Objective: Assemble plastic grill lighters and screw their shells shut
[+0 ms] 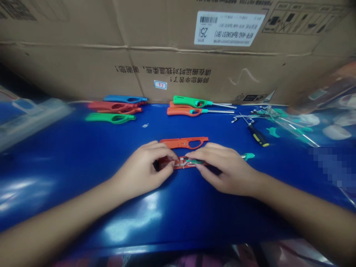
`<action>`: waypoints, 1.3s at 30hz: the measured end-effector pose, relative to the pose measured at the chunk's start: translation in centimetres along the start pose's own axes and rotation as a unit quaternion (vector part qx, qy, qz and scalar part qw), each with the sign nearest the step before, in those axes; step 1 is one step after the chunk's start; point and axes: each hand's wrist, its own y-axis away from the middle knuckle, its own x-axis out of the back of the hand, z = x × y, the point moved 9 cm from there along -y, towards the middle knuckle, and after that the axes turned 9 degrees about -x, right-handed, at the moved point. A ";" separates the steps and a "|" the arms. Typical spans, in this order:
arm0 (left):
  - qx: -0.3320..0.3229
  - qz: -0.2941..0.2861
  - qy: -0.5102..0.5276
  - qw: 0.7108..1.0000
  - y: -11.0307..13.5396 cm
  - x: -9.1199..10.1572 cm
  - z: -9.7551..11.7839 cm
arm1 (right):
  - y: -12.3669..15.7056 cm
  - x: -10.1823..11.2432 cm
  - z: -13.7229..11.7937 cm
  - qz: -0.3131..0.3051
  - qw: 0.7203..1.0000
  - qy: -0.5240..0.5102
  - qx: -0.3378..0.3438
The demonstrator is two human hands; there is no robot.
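Observation:
On the blue table lies an opened orange-red lighter shell half [181, 164], with clear and white inner parts, thin wires and a green piece in it. The thumb and fingers of my left hand [148, 165] close around its left end. My right hand [226, 167] pinches at its middle and covers most of its right side. Past that hand a green tip [248, 156] sticks out. Just behind lies the matching orange shell half [180, 143], flat and untouched. What exactly each fingertip presses on is partly hidden.
At the back left lie several blue, red and green shells [111, 118]. Green and orange long-nosed lighters [191, 101] rest against a cardboard box [167, 55]. To the right are a black-yellow screwdriver [258, 135], loose wired parts [267, 111] and plastic bags [328, 111]. A clear container [33, 115] stands left.

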 end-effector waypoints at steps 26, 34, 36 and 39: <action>0.022 -0.012 -0.008 1.000 0.3 0.2 -0.3 | 0.4 -1.4 -1.0 -0.058 0.990 0.117 0.046; -0.029 -0.013 0.010 0.999 0.4 -0.4 0.4 | -0.1 -0.8 0.5 -0.019 0.994 0.112 -0.001; -0.036 -0.013 0.022 0.999 0.4 -0.6 0.4 | -0.1 -0.9 0.7 -0.022 0.995 0.101 -0.010; -0.043 -0.012 0.031 0.998 0.3 -0.8 0.5 | -0.2 -1.1 0.9 -0.031 0.995 0.097 -0.022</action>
